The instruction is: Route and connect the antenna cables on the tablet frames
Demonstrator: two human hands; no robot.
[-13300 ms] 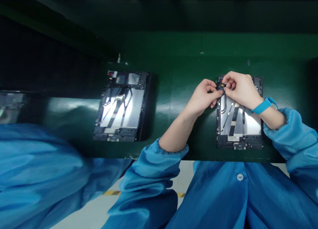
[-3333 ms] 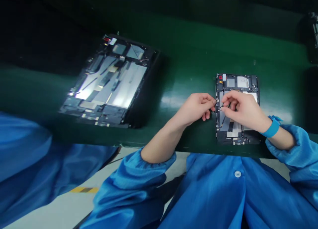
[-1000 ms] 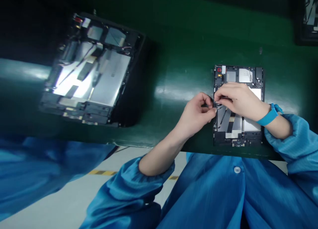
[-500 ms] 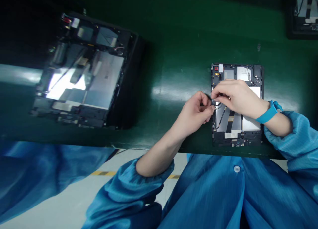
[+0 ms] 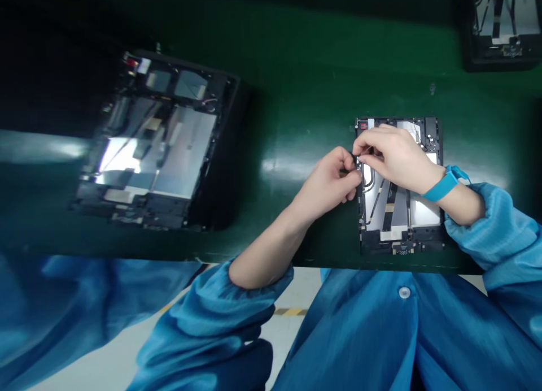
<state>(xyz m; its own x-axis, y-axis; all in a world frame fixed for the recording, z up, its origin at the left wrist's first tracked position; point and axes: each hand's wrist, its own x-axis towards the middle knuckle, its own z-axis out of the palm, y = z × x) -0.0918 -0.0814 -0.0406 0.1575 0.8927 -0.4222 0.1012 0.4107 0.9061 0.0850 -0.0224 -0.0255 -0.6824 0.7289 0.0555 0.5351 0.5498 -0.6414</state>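
Observation:
An opened tablet (image 5: 427, 210), its inner parts and flat cables bared, lies on the green table in front of me. My left hand (image 5: 332, 182) is at its left edge, thumb and fingers closed together. Over the tablet's upper left reaches my right hand (image 5: 392, 153), fingers pinched at the same edge. A thin dark cable (image 5: 369, 179) curves just below the right fingertips. What either pinch holds is too small to make out. A blue wrist strap (image 5: 444, 185) is on my right wrist.
A stack of opened tablets (image 5: 182, 148) stands to the left on the green table (image 5: 296, 108). Another opened tablet (image 5: 512, 12) sits at the far right corner. Blue cloth of another person (image 5: 84, 306) shows at the lower left, beside the table's front edge.
The view has shifted a little. My right fingers have moved slightly up along the tablet's left edge, showing more of the curved cable. My left hand stays at that edge.

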